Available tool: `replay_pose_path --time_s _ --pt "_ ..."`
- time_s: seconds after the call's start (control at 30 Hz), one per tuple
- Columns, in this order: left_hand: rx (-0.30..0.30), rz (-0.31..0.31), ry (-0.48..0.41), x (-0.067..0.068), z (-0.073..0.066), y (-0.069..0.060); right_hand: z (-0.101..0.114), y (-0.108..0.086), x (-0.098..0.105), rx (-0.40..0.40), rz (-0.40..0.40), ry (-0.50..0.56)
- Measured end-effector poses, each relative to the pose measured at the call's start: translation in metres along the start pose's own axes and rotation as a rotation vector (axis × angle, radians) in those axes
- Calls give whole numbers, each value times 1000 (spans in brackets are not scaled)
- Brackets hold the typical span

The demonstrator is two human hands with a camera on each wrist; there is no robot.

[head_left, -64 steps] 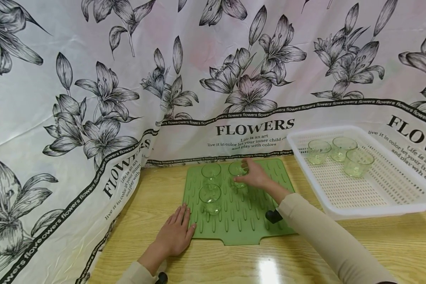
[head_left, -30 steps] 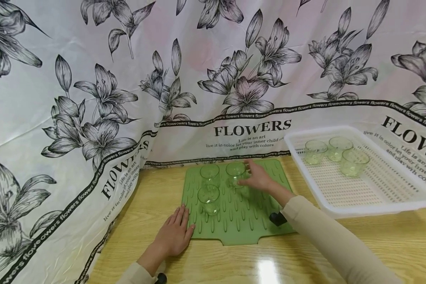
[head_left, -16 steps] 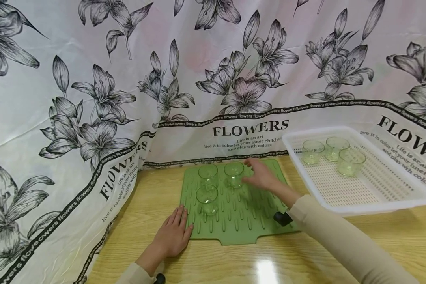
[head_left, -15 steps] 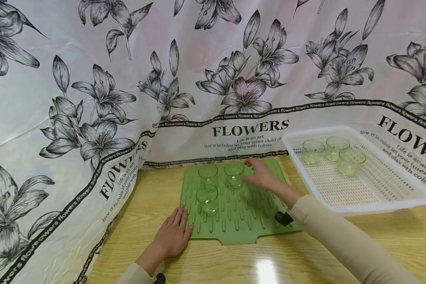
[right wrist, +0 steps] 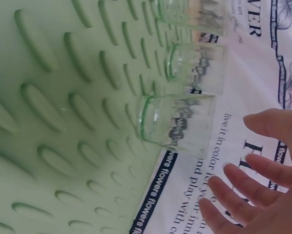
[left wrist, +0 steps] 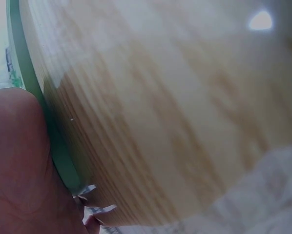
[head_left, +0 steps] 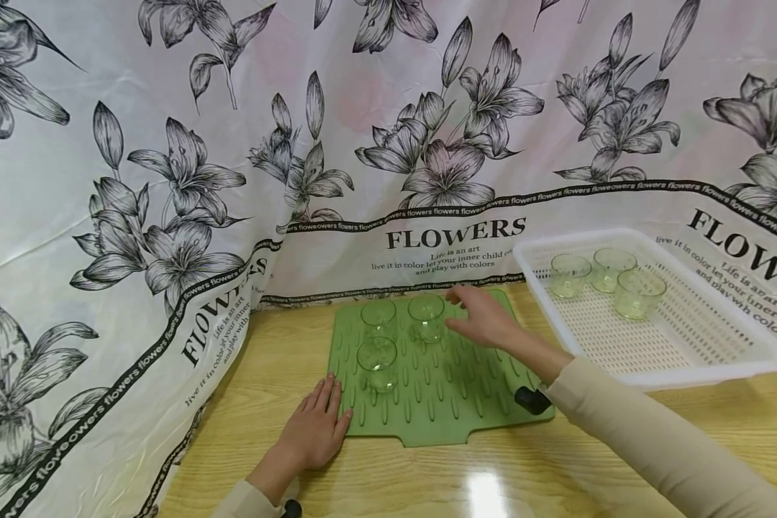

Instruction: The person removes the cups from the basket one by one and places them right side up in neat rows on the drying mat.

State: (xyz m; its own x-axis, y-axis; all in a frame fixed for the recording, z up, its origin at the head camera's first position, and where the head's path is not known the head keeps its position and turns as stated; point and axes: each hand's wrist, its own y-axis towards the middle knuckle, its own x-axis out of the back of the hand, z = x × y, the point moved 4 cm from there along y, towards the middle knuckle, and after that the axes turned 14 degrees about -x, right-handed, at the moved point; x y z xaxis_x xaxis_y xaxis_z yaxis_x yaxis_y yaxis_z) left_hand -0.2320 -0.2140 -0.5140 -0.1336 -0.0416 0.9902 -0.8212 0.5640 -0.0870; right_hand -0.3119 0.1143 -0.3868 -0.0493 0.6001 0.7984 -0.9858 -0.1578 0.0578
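Note:
Three clear glasses stand upright on a green ridged mat (head_left: 437, 424): a back-left glass (head_left: 378, 320), a front-left glass (head_left: 378, 365) and a back-right glass (head_left: 426, 320). Just right of that last glass hovers my right hand (head_left: 482, 316), fingers spread and holding nothing. A gap shows between the right fingertips and the nearest glass (right wrist: 177, 124) in the right wrist view. My left hand (head_left: 312, 433) lies flat at the mat's left edge, fingertips touching it. In the left wrist view only part of the left hand (left wrist: 24, 161) shows beside the mat edge.
A white perforated basket (head_left: 693, 378) stands right of the mat on the wooden table (head_left: 427, 482). Inside it sit three more glasses, one of them a front glass (head_left: 639, 295). A flower-printed cloth (head_left: 337, 273) hangs behind and along the left.
My right hand has let go of the back-right glass and drawn away to the right, fingers loosened. The left hand has stayed at the mat edge. The head view has shifted slightly.

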Motion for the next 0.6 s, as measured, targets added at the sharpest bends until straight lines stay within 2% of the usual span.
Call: replay_pose_path --time_s 0.3,0.6 --pt "2 -7 -6 1 -1 -1 6 -15 15 61 3 -20" --pt "-2 -20 -10 -2 0 1 6 -30 41 103 4 -19"
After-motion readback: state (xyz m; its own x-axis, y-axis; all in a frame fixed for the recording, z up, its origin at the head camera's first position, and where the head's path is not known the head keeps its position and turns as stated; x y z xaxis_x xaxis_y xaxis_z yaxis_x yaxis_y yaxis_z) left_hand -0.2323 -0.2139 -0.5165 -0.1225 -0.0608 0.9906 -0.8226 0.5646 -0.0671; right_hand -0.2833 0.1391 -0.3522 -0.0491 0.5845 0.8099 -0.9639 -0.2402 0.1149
